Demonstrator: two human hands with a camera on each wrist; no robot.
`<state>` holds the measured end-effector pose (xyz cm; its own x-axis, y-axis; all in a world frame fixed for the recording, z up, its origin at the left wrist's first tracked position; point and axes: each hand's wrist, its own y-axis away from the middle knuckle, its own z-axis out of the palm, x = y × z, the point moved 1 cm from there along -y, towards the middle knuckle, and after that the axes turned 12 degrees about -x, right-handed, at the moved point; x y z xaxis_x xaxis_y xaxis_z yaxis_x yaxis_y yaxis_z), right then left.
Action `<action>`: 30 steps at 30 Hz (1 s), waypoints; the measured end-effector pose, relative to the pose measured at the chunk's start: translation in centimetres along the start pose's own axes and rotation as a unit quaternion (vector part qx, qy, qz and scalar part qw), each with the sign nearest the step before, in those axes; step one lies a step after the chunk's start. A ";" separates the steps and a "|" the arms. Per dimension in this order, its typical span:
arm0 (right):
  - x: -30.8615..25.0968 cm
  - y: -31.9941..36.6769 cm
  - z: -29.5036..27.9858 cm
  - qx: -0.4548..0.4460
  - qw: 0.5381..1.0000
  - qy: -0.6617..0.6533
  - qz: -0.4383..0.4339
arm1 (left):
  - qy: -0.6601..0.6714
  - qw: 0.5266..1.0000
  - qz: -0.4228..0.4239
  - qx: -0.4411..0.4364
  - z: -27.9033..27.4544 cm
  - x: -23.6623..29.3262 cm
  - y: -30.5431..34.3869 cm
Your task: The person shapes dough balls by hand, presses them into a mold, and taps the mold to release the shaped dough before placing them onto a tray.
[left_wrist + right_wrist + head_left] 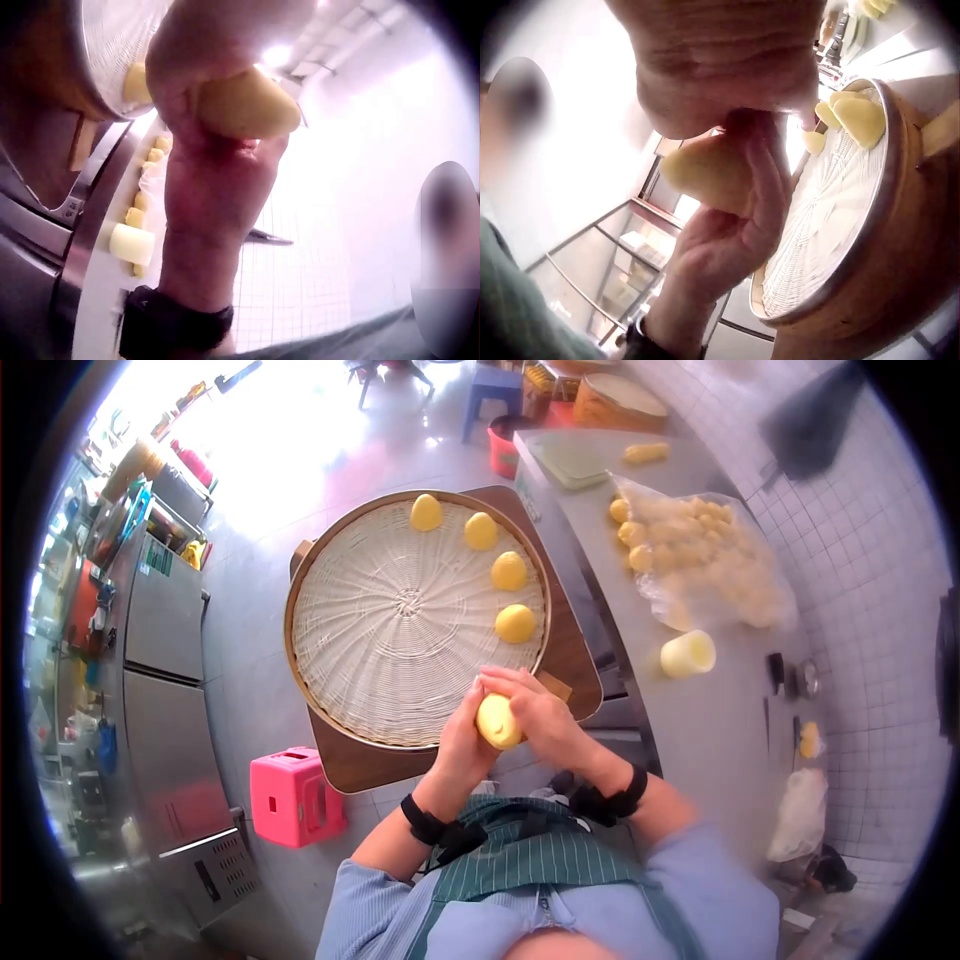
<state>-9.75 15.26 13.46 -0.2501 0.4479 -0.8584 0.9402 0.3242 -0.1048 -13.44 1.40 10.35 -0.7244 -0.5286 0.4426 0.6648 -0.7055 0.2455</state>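
Over the near edge of a round woven basket (350, 650), both hands come together around a cone-shaped lump of yellow dough (498, 722). My left hand (460, 740) cups it from the left. From the right, my right hand (548, 722) curls over it, its fingers meeting the left fingertips at the top. The left wrist view shows the dough's rounded end (251, 105) poking out between the palms. In the right wrist view, the left fingers (765, 187) wrap the dough's side. Several shaped dough cones, one of them a near cone (515, 623), stand along the basket's right side.
The basket sits on a brown board (575, 670). To the right, a counter (690, 730) bears a plastic bag (715, 560) over many dough pieces and a pale yellow cylinder (688, 654). A pink stool (290, 797) stands lower left, steel cabinets (165, 740) beyond it.
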 end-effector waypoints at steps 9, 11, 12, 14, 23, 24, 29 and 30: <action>-2.0 -4.8 0.6 -0.015 0.999 -0.050 0.001 | 0.146 0.989 -0.010 -0.018 -4.8 4.7 0.3; -2.5 -6.0 2.1 -0.024 0.999 -0.032 -0.033 | 0.139 0.990 0.007 -0.021 -5.2 5.1 0.5; -2.5 -6.5 2.8 -0.029 0.998 -0.034 -0.036 | 0.139 0.990 0.012 -0.019 -5.3 5.4 0.6; -2.2 -7.5 3.7 -0.019 0.997 -0.070 -0.025 | 0.138 0.990 0.012 0.002 -5.6 6.0 0.8; -0.5 -12.4 3.7 -0.112 0.992 -0.052 -0.030 | 0.147 0.985 0.035 0.077 -8.6 7.6 -0.6; -0.6 -13.5 3.2 -0.116 0.991 -0.052 -0.032 | 0.149 0.985 0.039 0.078 -9.2 8.0 -0.9; -0.7 -17.4 3.7 -0.143 0.977 0.135 -0.082 | 0.093 0.979 0.140 0.118 -11.5 10.4 -2.5; -0.1 -18.3 4.3 -0.165 0.973 0.134 -0.092 | 0.097 0.975 0.150 0.130 -11.9 10.9 -2.6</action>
<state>-25.91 5.70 13.23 -0.5003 0.5439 -0.6737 0.7595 0.6493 -0.0398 -25.28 -8.14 4.31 -0.4945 -0.7896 0.3633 0.8577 -0.3756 0.3511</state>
